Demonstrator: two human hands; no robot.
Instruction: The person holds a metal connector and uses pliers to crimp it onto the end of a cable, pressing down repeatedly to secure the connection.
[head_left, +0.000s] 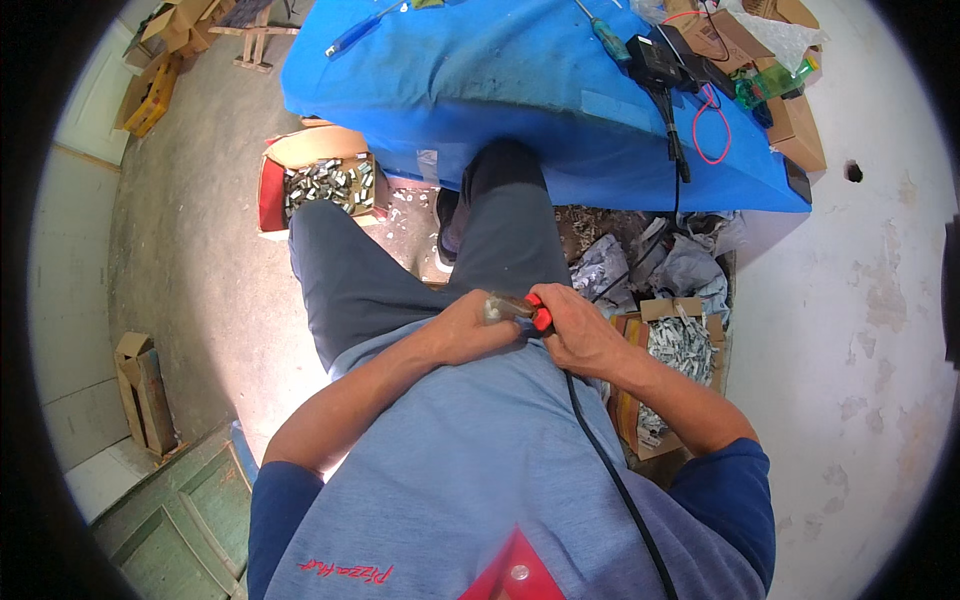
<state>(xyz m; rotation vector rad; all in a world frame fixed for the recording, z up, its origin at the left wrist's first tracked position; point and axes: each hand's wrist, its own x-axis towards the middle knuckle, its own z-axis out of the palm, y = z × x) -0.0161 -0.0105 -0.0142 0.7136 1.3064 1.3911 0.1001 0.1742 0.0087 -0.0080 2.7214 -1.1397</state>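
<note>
Above my lap, both hands are close together. My right hand [582,332] is wrapped round red-handled pliers [541,318], whose jaws point left toward my other hand. A small shiny, partly see-through piece [496,310] sits in the closed fingers of my left hand [466,330], right at the jaws. What exactly this piece is cannot be made out, and my fingers hide part of it. A black cable [600,445] runs down over my shirt from just below my right hand.
Ahead stands a blue-covered table [450,75] with screwdrivers [350,35], a black power adapter [652,62] and wires. A box of metal parts [272,190] is by my left knee. Beside my right arm is a carton of silvery strips [683,350]; a white wall [840,330] rises beyond.
</note>
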